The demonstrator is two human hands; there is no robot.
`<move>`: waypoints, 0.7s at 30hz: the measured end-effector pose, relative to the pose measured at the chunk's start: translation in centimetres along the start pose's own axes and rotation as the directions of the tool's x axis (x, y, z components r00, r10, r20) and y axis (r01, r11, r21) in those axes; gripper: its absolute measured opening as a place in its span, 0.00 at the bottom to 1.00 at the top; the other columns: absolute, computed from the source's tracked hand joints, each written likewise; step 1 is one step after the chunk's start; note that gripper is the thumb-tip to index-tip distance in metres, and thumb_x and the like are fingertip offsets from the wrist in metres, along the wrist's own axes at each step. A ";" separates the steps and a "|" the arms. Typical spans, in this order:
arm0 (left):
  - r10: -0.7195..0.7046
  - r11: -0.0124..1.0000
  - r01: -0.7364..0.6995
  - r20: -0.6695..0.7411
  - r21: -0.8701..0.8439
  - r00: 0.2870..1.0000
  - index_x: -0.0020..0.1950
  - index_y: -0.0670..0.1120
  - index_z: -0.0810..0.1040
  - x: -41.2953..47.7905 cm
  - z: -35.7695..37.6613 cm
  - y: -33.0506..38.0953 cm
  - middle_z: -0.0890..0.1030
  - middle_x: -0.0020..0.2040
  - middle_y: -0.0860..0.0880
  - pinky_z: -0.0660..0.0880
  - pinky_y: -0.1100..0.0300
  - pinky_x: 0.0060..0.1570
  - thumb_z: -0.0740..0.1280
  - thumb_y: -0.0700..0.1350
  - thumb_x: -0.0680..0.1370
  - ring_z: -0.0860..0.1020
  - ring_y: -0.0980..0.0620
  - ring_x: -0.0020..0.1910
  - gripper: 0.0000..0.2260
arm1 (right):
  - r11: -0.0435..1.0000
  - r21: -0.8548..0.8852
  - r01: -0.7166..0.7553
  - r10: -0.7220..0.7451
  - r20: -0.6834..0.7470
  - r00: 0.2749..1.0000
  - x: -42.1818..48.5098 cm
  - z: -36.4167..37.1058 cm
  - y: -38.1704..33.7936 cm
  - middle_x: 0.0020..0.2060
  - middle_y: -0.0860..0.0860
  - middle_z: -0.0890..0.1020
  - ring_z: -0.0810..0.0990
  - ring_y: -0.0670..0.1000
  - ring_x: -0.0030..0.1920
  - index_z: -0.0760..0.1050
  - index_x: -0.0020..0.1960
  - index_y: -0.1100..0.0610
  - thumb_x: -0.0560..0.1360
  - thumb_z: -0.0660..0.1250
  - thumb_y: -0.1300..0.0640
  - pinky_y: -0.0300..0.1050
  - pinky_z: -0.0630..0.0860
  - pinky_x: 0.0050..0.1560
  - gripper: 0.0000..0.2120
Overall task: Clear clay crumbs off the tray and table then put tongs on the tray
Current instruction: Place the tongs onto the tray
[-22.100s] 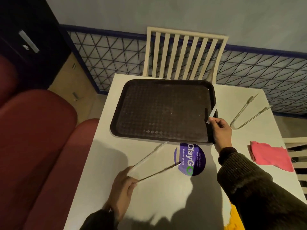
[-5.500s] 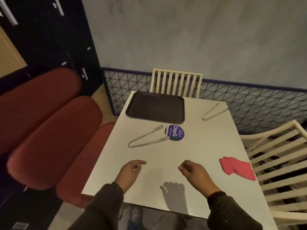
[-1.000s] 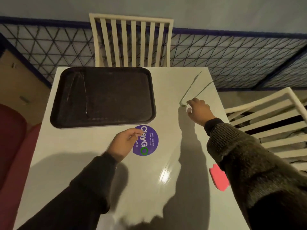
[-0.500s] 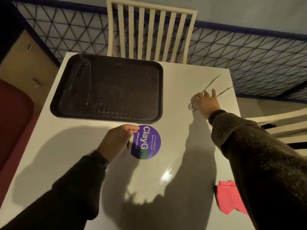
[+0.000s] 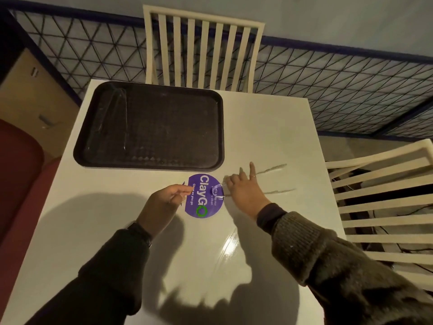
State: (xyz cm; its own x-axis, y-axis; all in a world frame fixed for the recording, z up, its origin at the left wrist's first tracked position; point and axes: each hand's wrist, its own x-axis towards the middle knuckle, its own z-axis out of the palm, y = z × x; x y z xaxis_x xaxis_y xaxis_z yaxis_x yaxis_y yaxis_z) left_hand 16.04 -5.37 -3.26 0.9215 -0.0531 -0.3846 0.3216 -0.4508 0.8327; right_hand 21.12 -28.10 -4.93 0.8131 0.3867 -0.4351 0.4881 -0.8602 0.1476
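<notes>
A dark brown tray point(image 5: 150, 165) lies at the table's far left. One pair of clear tongs point(image 5: 119, 118) rests inside it along the left side. A second pair of clear tongs point(image 5: 271, 169) lies flat on the white table point(image 5: 269, 127), its looped end over the purple ClayGo sticker point(image 5: 201, 207) and its arms pointing right. My right hand point(image 5: 243, 192) sits on top of these tongs near the loop, gripping them with the index finger raised. My left hand point(image 5: 161, 205) rests just left of the sticker, fingers pinched together with nothing seen in them. I see no crumbs.
A cream slatted chair point(image 5: 203, 50) stands behind the table and another point(image 5: 379, 207) at its right side. Red cushioned seats point(image 5: 16, 184) run along the left. A blue-framed mesh panel point(image 5: 328, 78) lines the wall.
My right hand has pulled the second tongs from the table's far right toward me and left, up to the sticker. My left hand has stayed by the sticker. One pair of tongs now lies on the tray.
</notes>
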 end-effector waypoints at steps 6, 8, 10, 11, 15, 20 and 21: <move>0.028 0.999 -0.027 -0.046 0.022 0.999 0.57 0.43 0.82 -1.5 -0.7 -0.5 0.83 0.51 0.52 0.75 0.56 0.61 0.59 0.36 0.81 0.79 0.50 0.50 0.12 | 0.991 0.135 -0.004 0.004 0.005 1.000 -0.2 0.0 -2.7 0.69 0.59 0.69 0.64 0.65 0.71 0.52 0.76 0.59 0.79 0.59 0.49 0.69 0.42 0.72 0.31; 0.028 1.000 -0.028 -0.071 -0.003 0.997 0.57 0.41 0.81 -1.7 -0.8 -0.9 0.83 0.52 0.47 0.75 0.53 0.62 0.59 0.34 0.81 0.79 0.48 0.51 0.12 | 0.977 0.208 -0.040 0.043 -0.011 0.999 -1.1 -0.3 -1.4 0.70 0.57 0.68 0.66 0.62 0.70 0.51 0.76 0.57 0.74 0.65 0.43 0.69 0.45 0.71 0.39; 0.033 0.999 -0.035 -0.061 -0.032 0.998 0.55 0.45 0.82 -2.1 -1.1 -1.3 0.84 0.50 0.51 0.76 0.54 0.61 0.60 0.34 0.81 0.80 0.50 0.51 0.12 | 0.971 0.216 -0.099 0.095 0.028 0.995 -2.5 -0.5 1.2 0.72 0.55 0.65 0.64 0.61 0.70 0.49 0.77 0.54 0.66 0.71 0.39 0.69 0.46 0.71 0.49; 0.037 0.998 -0.040 -0.057 -0.042 0.998 0.53 0.48 0.82 -2.4 -1.2 -1.4 0.84 0.48 0.56 0.76 0.57 0.60 0.60 0.34 0.81 0.80 0.53 0.50 0.13 | 0.970 0.206 -0.127 0.115 0.070 0.991 -3.1 -0.3 2.7 0.72 0.55 0.63 0.63 0.61 0.71 0.49 0.77 0.54 0.64 0.74 0.39 0.70 0.47 0.71 0.52; 0.033 0.996 -0.036 -0.035 -0.076 0.999 0.49 0.55 0.79 -3.6 -1.5 -1.5 0.83 0.45 0.64 0.74 0.66 0.54 0.60 0.34 0.81 0.80 0.59 0.48 0.17 | 0.946 0.306 -0.109 0.062 0.161 0.985 -5.1 1.9 7.3 0.71 0.52 0.64 0.67 0.60 0.67 0.53 0.75 0.50 0.62 0.75 0.48 0.62 0.64 0.67 0.48; 0.045 0.993 -0.043 0.011 -0.106 0.999 0.55 0.49 0.80 -4.9 -2.3 -1.6 0.83 0.51 0.53 0.75 0.63 0.56 0.58 0.46 0.75 0.80 0.55 0.51 0.14 | 0.941 0.335 -0.051 0.020 0.097 0.995 -5.7 1.7 7.6 0.61 0.49 0.74 0.72 0.54 0.59 0.64 0.68 0.50 0.63 0.72 0.46 0.51 0.67 0.60 0.37; 0.052 0.993 -0.050 0.015 -0.108 0.999 0.56 0.47 0.80 -4.9 -2.4 -1.5 0.82 0.52 0.50 0.75 0.60 0.57 0.57 0.46 0.75 0.80 0.52 0.52 0.15 | 0.944 0.324 -0.061 0.033 0.091 0.995 -5.6 1.7 7.4 0.59 0.50 0.76 0.73 0.54 0.57 0.65 0.67 0.51 0.62 0.72 0.43 0.50 0.65 0.60 0.36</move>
State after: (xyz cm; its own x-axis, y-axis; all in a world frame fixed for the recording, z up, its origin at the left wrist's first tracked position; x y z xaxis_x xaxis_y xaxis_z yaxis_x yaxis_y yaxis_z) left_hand 11.54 -2.34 -1.66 0.9336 -0.0895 -0.3471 0.2971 -0.3485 0.8890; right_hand 19.61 -37.27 -2.92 0.7966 0.3258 -0.5091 0.3081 -0.9435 -0.1217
